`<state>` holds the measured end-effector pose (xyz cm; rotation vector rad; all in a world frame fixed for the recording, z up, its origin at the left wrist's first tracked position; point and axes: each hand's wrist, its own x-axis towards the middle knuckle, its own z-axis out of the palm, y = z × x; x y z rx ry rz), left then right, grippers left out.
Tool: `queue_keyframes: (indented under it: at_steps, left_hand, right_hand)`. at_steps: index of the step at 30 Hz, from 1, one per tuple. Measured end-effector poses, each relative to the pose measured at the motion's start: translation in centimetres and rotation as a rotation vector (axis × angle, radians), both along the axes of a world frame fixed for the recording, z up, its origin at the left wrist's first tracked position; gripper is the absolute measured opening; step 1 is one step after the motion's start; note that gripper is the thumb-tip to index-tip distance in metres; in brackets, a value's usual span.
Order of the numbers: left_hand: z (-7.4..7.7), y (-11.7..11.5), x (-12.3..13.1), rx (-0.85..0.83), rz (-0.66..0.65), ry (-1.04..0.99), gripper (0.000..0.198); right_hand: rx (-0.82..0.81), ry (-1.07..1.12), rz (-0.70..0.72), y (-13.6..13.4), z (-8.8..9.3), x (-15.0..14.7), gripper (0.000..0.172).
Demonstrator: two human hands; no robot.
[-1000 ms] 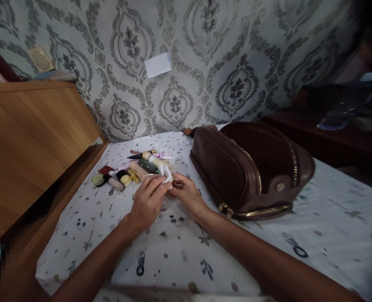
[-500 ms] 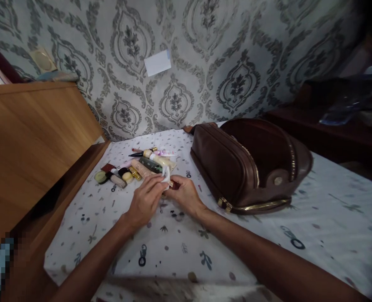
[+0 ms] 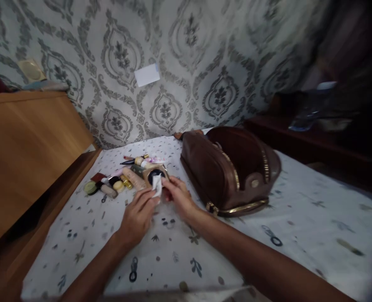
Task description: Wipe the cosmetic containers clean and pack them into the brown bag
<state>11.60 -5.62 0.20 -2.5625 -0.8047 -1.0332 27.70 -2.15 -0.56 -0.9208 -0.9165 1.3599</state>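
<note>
My left hand pinches a crumpled white wipe against the front of a square gold makeup compact with a dark round centre. Gripped at its right side, the compact is in my right hand, tilted up towards me. Just beyond and left of my hands lies a group of cosmetics: a beige tube, a dark green tube, a small gold bottle and a round green pot. The wipe and fingers cover the compact's lower part.
A brown leather bag with gold zips stands unzipped to the right, on a white patterned sheet. A wooden panel borders the left side. Behind is a patterned wall bearing a white card. A clear bottle stands far right.
The compact has turned so its square gold face with the dark circle shows above my hands. The wipe now lies across it. The whole view has shifted slightly.
</note>
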Motion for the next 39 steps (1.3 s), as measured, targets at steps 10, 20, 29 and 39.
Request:
queue_keyframes:
  at_steps: [10, 20, 29, 39]
  left_hand:
    - [2.3, 1.3, -0.1, -0.22, 0.258, -0.361, 0.023]
    - [2.1, 2.6, 2.9, -0.284, 0.055, -0.24, 0.027]
    - [-0.3, 3.2, 2.1, -0.397, -0.009, -0.149, 0.025]
    - [-2.4, 2.9, 1.4, -0.451, 0.006, -0.213, 0.03]
  right_hand:
    - [0.39, -0.236, -0.175, -3.3, 4.5, 2.7, 0.033]
    - [0.376, -1.508, -0.562, -4.3, 15.9, 17.9, 0.025]
    - [0.11, -2.027, -0.276, -1.6, 15.4, 18.2, 0.028]
    - [0.015, -2.11, -0.034, 0.9, 14.3, 16.3, 0.02]
